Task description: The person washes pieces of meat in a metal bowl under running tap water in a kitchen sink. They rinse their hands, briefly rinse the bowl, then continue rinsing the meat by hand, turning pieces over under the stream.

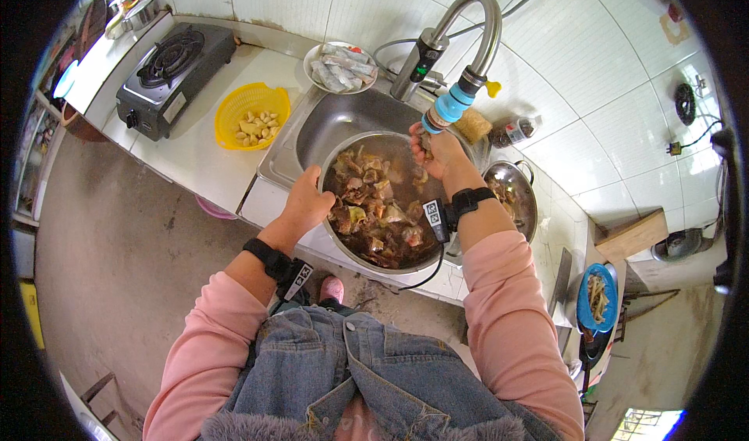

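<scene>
A wide metal basin [331,237] of chopped meat pieces [374,198] in brownish water rests over the front of the stainless steel sink [327,122]. My left hand [305,202] grips the basin's left rim, thumb on the edge. Under the blue faucet nozzle [449,106], my right hand [436,151] has its fingers curled around a small piece of meat [426,143], partly hidden by them. The curved metal faucet [488,26] arches over from the back. Right of the basin sits a metal pan [529,210] holding more meat pieces [502,194].
Left of the sink are a yellow colander [225,113] with peeled garlic cloves and a portable gas stove [169,78]. A plate [310,69] of fish pieces stands behind. A jar [515,132], a cleaver [562,276], a wooden board [635,235] and a blue basket [585,309] lie rightward.
</scene>
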Demonstrator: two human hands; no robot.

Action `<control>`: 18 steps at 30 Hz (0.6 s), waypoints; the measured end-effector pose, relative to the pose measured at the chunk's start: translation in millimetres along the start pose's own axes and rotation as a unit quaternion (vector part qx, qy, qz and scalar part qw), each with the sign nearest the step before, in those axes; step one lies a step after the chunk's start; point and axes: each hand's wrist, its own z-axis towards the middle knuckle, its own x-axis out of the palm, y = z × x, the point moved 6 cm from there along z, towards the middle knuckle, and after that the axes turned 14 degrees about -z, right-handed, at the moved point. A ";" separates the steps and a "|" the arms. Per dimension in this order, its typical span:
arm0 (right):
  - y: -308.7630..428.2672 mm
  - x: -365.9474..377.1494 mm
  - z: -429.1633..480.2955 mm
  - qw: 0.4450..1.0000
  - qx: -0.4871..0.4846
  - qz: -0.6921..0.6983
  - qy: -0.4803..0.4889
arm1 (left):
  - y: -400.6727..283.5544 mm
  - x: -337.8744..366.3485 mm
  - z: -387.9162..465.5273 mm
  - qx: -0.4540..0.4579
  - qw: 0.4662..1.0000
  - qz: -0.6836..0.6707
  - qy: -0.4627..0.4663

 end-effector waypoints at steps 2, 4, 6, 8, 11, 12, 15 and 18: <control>-0.9 7.3 0.4 0.997 -0.004 0.080 -0.013 | -2.3 -0.8 0.6 0.023 0.999 0.029 -0.005; 0.3 9.7 1.9 0.997 -0.032 0.067 -0.021 | -2.4 -1.0 0.6 0.021 0.999 0.034 -0.004; 1.9 10.0 4.4 0.996 -0.054 0.066 0.012 | -0.5 -0.2 -0.6 -0.006 1.000 0.010 0.002; 2.9 4.4 6.5 0.995 -0.052 0.070 0.049 | -3.2 -0.1 -1.6 0.001 1.000 0.006 0.000; -2.3 1.2 8.2 0.994 0.006 0.067 0.089 | -4.6 -0.1 -2.3 -0.001 1.000 0.014 -0.002; -1.7 2.6 8.0 0.992 0.005 0.076 0.096 | -4.3 -0.3 -2.2 -0.003 1.000 0.019 -0.003; -2.5 5.0 5.9 0.996 0.004 0.088 0.029 | -2.6 -0.6 -1.7 -0.004 1.000 0.012 -0.005; 2.4 11.3 0.6 0.993 -0.037 0.106 0.042 | -2.8 -1.1 -1.6 0.010 1.000 0.020 -0.004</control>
